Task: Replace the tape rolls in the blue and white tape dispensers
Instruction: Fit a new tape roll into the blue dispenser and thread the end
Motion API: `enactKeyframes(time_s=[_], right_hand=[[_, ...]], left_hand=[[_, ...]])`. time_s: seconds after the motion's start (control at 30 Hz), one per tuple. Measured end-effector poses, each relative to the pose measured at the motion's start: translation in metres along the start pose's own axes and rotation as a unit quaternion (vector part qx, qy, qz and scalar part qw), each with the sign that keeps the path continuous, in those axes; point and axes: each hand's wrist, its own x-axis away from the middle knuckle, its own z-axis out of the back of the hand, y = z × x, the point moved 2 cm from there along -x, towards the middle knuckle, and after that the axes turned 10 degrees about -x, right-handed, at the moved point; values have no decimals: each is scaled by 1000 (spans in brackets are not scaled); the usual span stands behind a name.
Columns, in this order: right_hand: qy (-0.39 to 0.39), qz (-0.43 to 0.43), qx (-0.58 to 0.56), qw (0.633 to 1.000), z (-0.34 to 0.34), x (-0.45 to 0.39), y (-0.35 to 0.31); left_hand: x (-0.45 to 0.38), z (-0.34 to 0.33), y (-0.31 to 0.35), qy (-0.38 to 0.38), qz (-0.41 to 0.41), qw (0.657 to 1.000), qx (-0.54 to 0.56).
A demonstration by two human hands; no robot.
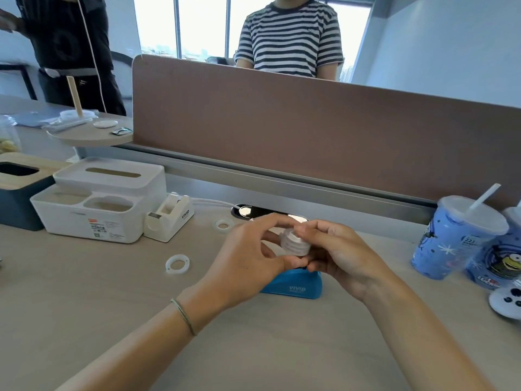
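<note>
Centre of frame: left hand [248, 249] and right hand [335, 249] meet above the blue tape dispenser [293, 286], fingers of both closed around a small stack of white tape rolls [294, 242]. The blue dispenser sits on the desk [112, 320], partly hidden under the hands. White tape dispenser [169, 218] at left centre, beside a white organiser box [98, 204]. Two loose white rings [177, 263] lie on the desk between them. Blue cup [454, 238] at right edge.
</note>
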Motion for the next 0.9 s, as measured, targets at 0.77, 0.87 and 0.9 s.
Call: enactKeyframes(time_s=[0.77,0.87,0.9], right_hand=[[43,275,311,909,3,4,-7],[42,273,294,915,7,4,-9],[37,274,292,915,6,4,-8]], left_hand=[[-11,6,-14,-55,204,965,156],[-15,5,-11,-91,228,965,90],[-16,2,-9,-108,218,966,90]])
